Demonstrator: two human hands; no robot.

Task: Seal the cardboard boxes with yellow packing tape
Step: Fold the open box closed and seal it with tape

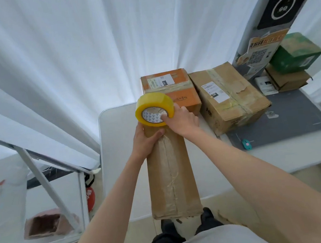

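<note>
the left hand (145, 141) grips the long box (171, 172) while the right hand (179, 119) pinches the tape roll (154, 109); a slipping box could skew the strip.

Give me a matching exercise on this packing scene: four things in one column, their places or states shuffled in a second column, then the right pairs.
Things
1. tape roll
2. long box
3. green box
4. orange box

Places or states
A. stacked on a small brown box at the far right
B. held by the right hand, thumb in its core
C. behind the tape roll, with a white label on top
D. lying lengthwise toward the person, with the left hand gripping its far end

Pairs: 1-B, 2-D, 3-A, 4-C
</note>
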